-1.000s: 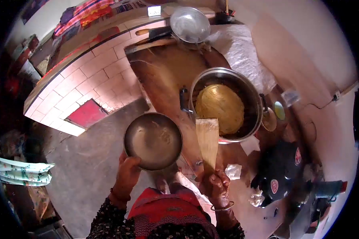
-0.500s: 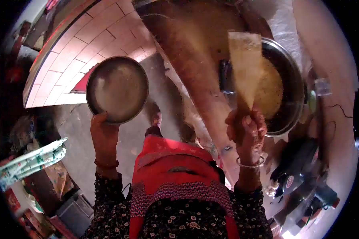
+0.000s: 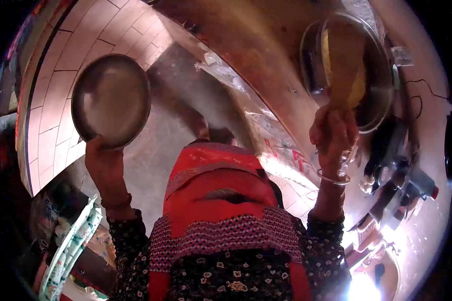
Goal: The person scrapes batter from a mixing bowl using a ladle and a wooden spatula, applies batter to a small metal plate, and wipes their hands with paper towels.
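Note:
My left hand (image 3: 105, 163) grips the lower rim of a round, shallow metal dish (image 3: 110, 103), held out over the floor on the left with its hollow face showing. My right hand (image 3: 336, 130) is closed round the narrow end of a flat wooden paddle (image 3: 346, 65) that widens away from me. Under or in front of the paddle stands a round, steel-rimmed pan (image 3: 378, 123). Part of a yellowish, flat round food (image 3: 358, 93) shows in it; the paddle hides the rest. Whether the paddle touches the food I cannot tell.
The pan stands on a brown worktop (image 3: 246, 65). Light tiles (image 3: 60, 100) line a raised structure at left. A dark appliance (image 3: 386, 150) and other items lie to the right. A green-and-white patterned packet (image 3: 70, 251) is at lower left.
The view has shifted, and the pan now appears higher and further right. The dish and my left hand sit further left. The paddle now looks darker and covers the pan's middle.

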A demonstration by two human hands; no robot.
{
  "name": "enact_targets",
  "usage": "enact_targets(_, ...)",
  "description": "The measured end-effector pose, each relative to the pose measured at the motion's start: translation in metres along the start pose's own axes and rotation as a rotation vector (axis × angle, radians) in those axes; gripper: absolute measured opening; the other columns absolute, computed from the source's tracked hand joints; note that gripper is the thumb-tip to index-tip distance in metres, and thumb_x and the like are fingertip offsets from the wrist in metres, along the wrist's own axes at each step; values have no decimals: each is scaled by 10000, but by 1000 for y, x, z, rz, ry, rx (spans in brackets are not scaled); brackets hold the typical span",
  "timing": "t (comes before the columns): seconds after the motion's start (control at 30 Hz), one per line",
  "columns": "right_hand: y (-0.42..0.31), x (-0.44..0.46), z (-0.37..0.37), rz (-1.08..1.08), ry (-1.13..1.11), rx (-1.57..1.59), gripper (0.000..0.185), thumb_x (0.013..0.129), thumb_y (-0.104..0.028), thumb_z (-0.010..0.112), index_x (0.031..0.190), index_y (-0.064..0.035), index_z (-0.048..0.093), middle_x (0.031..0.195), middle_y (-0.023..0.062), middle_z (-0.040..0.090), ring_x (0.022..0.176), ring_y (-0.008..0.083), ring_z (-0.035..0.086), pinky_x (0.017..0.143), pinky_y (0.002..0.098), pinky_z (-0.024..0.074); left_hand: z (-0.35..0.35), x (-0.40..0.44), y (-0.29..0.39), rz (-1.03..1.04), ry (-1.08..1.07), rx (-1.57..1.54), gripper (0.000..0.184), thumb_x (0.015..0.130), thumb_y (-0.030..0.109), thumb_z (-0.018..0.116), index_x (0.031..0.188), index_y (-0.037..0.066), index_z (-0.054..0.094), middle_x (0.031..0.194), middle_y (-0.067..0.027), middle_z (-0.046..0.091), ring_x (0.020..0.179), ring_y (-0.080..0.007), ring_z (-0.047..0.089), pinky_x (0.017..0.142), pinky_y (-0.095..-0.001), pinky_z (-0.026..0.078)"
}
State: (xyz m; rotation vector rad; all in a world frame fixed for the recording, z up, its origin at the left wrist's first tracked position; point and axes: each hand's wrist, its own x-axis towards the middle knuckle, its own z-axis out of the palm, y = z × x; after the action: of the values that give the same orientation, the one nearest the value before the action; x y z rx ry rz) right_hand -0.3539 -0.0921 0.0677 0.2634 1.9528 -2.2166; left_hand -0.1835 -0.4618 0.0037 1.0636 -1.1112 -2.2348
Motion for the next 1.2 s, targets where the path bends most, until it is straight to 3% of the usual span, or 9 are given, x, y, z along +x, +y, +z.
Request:
enact_targets(0.07,3,1,-2,-2,-28,-77,215,857,-136,521,1030,-11,548,683,43,560,460,64,428,389,200,323,-3,7,-2,-4,125,59,368,794,97,540,1149,4,514,1191,-103,529,1104,-232,498,964,-413,393)
enact_targets(0.2,3,-14,2,75,36,-162,263,859,-140,513,1085,-7,540,679,30,557,457,50,423,389,184,309,1,25,2,-118,14,-28,376,799,92,536,1165,13,503,1201,-103,521,1115,-235,490,961,-409,396)
enact_targets(0.3,4,-21,10,128,30,-207,240,858,-170,526,1043,-18,551,665,16,554,447,42,415,387,178,292,10,41,3,-57,13,-2,328,825,141,508,1113,-16,536,1143,-149,566,1044,-284,544,906,-416,448)
enact_targets(0.47,3,-31,25,159,36,-288,212,855,-157,527,1011,-14,548,664,18,553,450,47,414,392,188,301,6,55,6,97,-156,344,362,807,86,528,1163,26,491,1151,-87,543,1059,-221,513,938,-389,417)
enact_targets(0.57,3,-27,27,125,-9,-305,202,854,-149,521,998,-9,543,671,20,555,468,50,423,407,193,315,5,62,12,-89,-77,34,369,809,84,525,1171,24,487,1164,-97,543,1076,-234,512,917,-395,436)
enact_targets(0.8,-2,-11,6,181,-52,-351,268,865,-150,501,1081,6,536,704,37,577,517,59,450,459,200,368,4,51,8,-74,40,63,368,801,86,534,1162,24,497,1166,-101,547,1062,-239,528,913,-406,433)
enact_targets(0.87,2,-3,-4,195,-121,-402,275,865,-147,498,1086,12,534,704,47,583,524,65,454,472,212,383,11,40,3,-89,45,-5,431,813,175,554,1201,4,478,1236,-165,498,1138,-317,475,926,-469,420)
enact_targets(0.97,4,9,-16,209,-170,-401,271,855,-161,521,1066,9,536,705,59,595,542,67,470,483,217,391,-11,36,-22,-27,71,-18,452,814,184,552,1221,12,456,1235,-161,498,1147,-308,472,934,-468,415)
enact_targets(1.2,12,10,-24,230,-214,-305,233,865,-139,519,1048,4,537,705,42,579,516,60,452,463,204,380,74,4,-16,-27,73,-13,379,832,197,526,1168,22,505,1195,-127,531,1074,-283,526,872,-430,463)
